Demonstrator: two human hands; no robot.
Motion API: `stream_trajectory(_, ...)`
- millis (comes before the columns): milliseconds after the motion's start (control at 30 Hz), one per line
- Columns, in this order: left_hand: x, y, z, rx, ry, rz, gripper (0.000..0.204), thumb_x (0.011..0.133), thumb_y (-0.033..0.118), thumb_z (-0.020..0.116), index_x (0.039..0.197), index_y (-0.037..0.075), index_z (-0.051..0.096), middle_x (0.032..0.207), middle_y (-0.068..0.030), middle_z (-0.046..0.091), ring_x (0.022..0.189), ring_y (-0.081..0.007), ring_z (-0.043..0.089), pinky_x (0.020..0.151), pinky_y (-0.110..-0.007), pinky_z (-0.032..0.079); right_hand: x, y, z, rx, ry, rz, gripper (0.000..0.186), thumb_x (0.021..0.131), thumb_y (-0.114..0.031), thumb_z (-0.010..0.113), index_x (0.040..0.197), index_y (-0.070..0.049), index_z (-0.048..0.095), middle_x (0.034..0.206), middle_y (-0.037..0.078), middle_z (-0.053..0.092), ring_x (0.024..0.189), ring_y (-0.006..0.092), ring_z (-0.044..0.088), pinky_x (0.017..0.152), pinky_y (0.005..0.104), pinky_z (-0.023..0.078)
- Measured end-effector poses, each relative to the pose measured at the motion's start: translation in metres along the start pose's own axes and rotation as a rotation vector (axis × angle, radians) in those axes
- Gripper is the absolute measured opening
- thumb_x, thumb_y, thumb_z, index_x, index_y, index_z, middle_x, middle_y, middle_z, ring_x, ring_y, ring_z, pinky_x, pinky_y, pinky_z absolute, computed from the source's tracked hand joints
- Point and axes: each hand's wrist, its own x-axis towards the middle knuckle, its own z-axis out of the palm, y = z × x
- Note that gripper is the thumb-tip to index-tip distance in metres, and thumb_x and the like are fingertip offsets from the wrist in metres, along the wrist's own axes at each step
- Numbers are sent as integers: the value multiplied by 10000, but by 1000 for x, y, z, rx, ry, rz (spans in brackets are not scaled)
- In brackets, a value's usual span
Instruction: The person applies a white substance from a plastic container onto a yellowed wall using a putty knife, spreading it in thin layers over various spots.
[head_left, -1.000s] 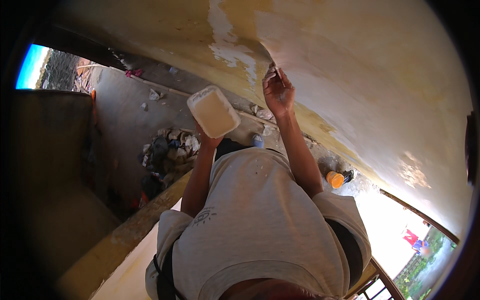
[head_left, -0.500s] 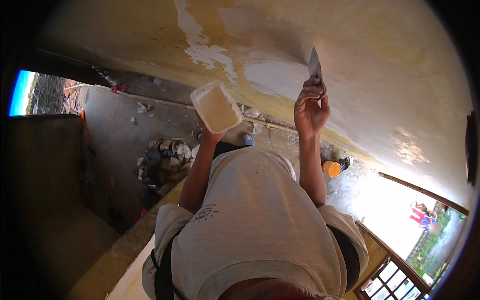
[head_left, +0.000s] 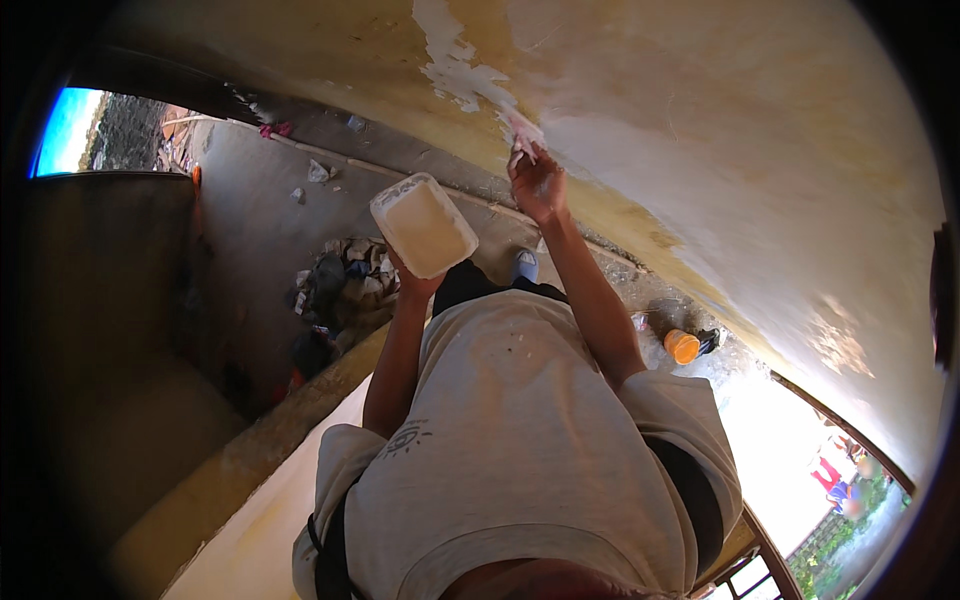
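My left hand (head_left: 416, 281) is closed around the lower end of a rectangular white plastic tub (head_left: 457, 208). Smooth off-white paste (head_left: 424, 228) covers the inside of the tub. Farther forward, my right hand (head_left: 538, 187) grips a putty knife (head_left: 525, 130), its blade at the wall. The blade looks pale and slightly smeared by motion. Around it, the wall (head_left: 690, 150) carries a whitish coat beside bare yellowish areas, and a jagged pale patch (head_left: 455, 62) runs up from the blade.
A long pole (head_left: 370, 164) lies on the floor along the wall. Below left sits a heap of rubble and scraps (head_left: 345, 285). An orange bucket (head_left: 682, 347) stands at the right by the wall's foot. Outside the bright opening, people (head_left: 838, 485) are visible.
My right hand with the putty knife has swung left and down along the wall, to the edge of the jagged patch. The tub in my left hand has shifted slightly left. The view has turned.
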Motion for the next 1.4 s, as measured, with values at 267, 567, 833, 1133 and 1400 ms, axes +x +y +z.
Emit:
stream_trajectory(267,10,6,-3,-583,7,-177,675,746,271,754,1331,117,454,1291,-100,531,1221,-288,487,1053,-480,338,-48,-50,45,218,-161,-162,244,943,-83,441,1096,92,517,1020,198,606,894,243,598,823,335,520)
stream_trajectory(567,21,-10,1,-838,-211,-289,625,906,581,410,1396,194,389,1382,-52,461,1269,-276,443,1064,-531,322,-127,-55,63,110,-243,-321,317,943,-66,452,1225,78,466,1074,165,566,911,220,574,841,325,500)
stream_trajectory(833,13,-7,-5,-552,-20,-296,746,850,673,415,1424,201,343,1411,-30,426,1278,-281,430,1050,-536,337,-31,1,-43,-24,122,-77,162,889,-58,510,1039,1,523,1012,154,592,908,250,584,793,339,515)
stream_trajectory(1133,-3,9,-11,707,-33,84,698,889,638,381,1419,187,344,1397,-38,434,1270,-263,437,1043,-521,353,22,-25,-33,226,35,-257,183,898,-50,458,1038,54,511,953,169,601,837,263,595,765,361,526)
stream_trajectory(1400,15,-8,-7,-115,-60,-143,709,870,652,405,1415,201,360,1406,-29,431,1280,-270,426,1059,-520,328,-83,-64,2,272,-166,-419,277,924,-77,447,1134,94,506,976,179,600,826,228,584,793,357,503)
